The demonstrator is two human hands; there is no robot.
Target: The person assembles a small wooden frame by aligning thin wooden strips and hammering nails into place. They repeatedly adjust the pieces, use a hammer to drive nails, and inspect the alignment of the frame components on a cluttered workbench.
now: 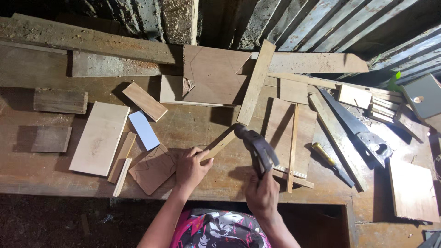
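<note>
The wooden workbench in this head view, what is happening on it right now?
A person stands at a cluttered wooden workbench. The left hand holds one end of a narrow light wooden strip lying on the bench. The right hand grips a dark metal claw hammer, raised above the strip. Flat plywood offcuts and a pale blue rectangular piece lie to the left. A hand saw with a dark handle and a yellow-handled chisel rest to the right.

Workbench (220, 181) (worn) bears wood offcuts (98, 138), handsaw (356, 126).
</note>
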